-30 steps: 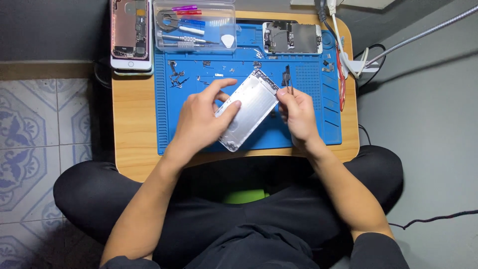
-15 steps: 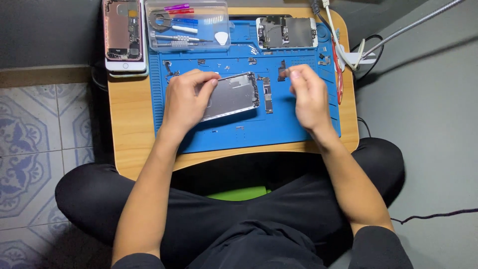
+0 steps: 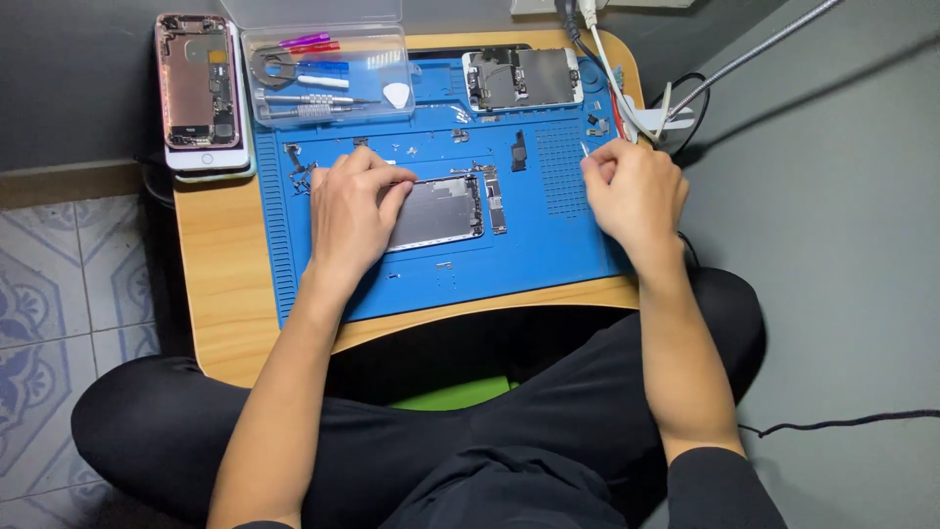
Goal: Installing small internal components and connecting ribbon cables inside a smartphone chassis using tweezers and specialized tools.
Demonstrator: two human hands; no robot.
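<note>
An opened silver phone housing [image 3: 439,211] lies flat on the blue work mat [image 3: 509,269]. My left hand [image 3: 352,208] rests on its left end and holds it down. A narrow circuit board [image 3: 494,201] lies along its right edge. My right hand [image 3: 632,191] is over the mat's right edge, well apart from the housing. Its fingers are curled around a thin tool [image 3: 585,148], of which only the tip shows.
A clear plastic box of tools [image 3: 328,78] stands at the mat's back left. An opened pink phone [image 3: 201,88] lies on the wooden table [image 3: 220,284], another opened phone part [image 3: 519,76] at the back. Small screws and a black part [image 3: 519,150] dot the mat; cables [image 3: 627,103] run at right.
The housing, held tilted above the mat a second ago, now lies flat. My right hand has drawn away from it to the mat's right edge. The view has shifted.
</note>
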